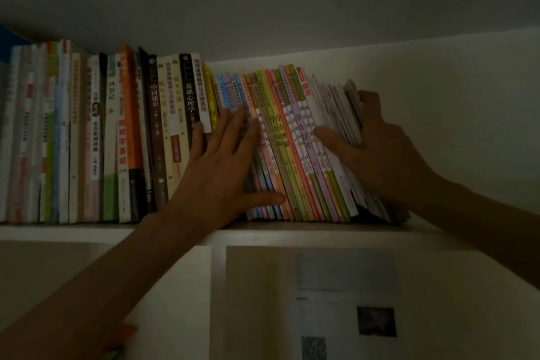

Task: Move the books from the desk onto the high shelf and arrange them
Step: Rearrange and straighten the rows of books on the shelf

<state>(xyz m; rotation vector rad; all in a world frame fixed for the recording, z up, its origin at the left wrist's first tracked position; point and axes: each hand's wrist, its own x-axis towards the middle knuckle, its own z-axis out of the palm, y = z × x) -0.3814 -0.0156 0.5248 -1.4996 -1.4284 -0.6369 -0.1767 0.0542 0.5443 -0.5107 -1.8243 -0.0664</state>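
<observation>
A high white shelf [73, 231] carries a long row of books. Tall upright books [122, 131] fill its left half. To their right, a batch of thin colourful books [292, 140] leans to the left. My left hand [225, 161] lies flat with straight fingers against the spines at the left of this batch, thumb stretched low across them. My right hand [377, 143] grips the thin white booklets [339, 114] at the right end of the row, with its thumb on the front edges and its fingers behind the outermost cover.
The shelf's right part [467, 155] beyond the last booklet is bare white wall and board. The ceiling panel [263, 9] sits close above the book tops. Below the shelf a sheet with printed pictures [344, 301] hangs on the wall.
</observation>
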